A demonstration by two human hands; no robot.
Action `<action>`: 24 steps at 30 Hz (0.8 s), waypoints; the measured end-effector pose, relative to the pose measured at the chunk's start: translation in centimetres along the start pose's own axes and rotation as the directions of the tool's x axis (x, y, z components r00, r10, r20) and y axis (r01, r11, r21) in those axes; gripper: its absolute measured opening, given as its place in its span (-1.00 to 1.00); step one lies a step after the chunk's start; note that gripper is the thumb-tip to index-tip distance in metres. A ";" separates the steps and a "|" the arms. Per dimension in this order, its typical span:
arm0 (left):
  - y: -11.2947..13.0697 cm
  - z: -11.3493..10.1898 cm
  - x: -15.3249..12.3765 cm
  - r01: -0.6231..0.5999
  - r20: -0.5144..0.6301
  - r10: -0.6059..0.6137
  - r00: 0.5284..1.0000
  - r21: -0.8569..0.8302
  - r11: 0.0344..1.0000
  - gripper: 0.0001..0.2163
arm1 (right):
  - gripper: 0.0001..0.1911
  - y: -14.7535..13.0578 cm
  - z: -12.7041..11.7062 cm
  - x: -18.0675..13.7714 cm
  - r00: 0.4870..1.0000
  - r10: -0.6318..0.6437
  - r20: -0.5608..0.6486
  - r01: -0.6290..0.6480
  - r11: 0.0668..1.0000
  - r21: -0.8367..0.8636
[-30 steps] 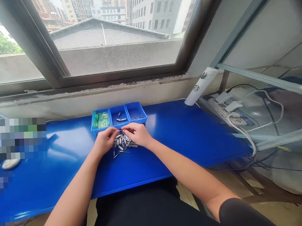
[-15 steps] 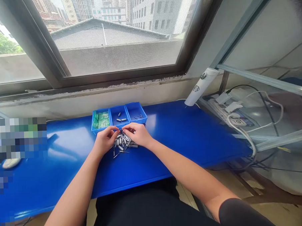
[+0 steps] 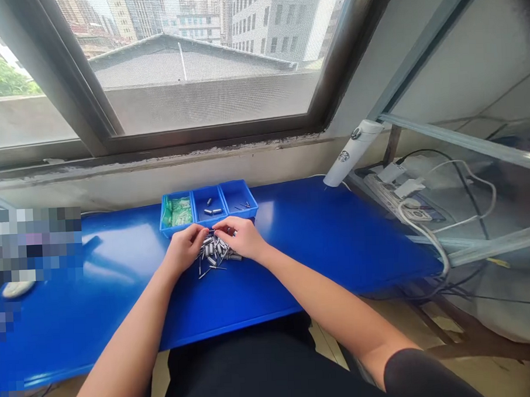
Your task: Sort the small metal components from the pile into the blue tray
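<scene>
My left hand (image 3: 188, 243) and my right hand (image 3: 239, 235) meet fingertip to fingertip, each closed in a pinch. Between them is something small and thin, too small to name. Right below the fingers, a pile of small metal cylinders and thin metal pins (image 3: 211, 249) lies on the blue tabletop, partly hidden by my right hand. Just behind the hands stands a blue three-compartment tray (image 3: 193, 207). Its left compartment holds a green bag of small pieces (image 3: 180, 211), the middle one a few metal cylinders (image 3: 213, 211), the right one several thin pins (image 3: 243, 206).
A white bottle (image 3: 348, 155) leans at the table's back right. Beyond it, chargers and cables (image 3: 407, 186) lie by a metal frame (image 3: 464, 136). At the left is a pale rounded object (image 3: 19, 286) beside a blurred-out area. A window (image 3: 206, 66) rises behind the table.
Almost nothing differs. Both hands keep their pinch over the pile, with only a slight shift of the fingers.
</scene>
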State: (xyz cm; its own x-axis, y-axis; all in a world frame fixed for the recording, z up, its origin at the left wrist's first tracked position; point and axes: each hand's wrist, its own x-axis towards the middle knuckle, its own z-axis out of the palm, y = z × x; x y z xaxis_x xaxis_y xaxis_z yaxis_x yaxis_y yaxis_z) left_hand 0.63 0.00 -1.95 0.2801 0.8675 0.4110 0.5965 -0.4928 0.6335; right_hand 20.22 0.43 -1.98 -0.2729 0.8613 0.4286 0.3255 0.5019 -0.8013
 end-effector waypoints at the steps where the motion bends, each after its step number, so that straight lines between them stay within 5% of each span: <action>1: -0.1 0.1 0.0 0.002 -0.003 -0.002 1.000 -0.009 1.000 -0.73 | -0.84 0.0 0.0 0.0 1.000 0.005 -0.007 -0.005 1.000 0.000; 24: 0.0 0.2 -0.2 -0.013 -0.033 0.011 0.999 -0.062 0.998 -0.82 | -0.84 0.0 0.0 0.1 0.999 0.008 -0.039 -0.008 1.000 -0.013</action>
State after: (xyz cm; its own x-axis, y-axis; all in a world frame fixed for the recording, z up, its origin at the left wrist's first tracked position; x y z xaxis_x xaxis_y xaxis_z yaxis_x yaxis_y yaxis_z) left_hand 0.76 -0.12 -2.17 0.2617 0.8595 0.4392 0.5451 -0.5071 0.6676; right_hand 20.25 0.50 -1.94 -0.2352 0.8677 0.4380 0.3397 0.4956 -0.7994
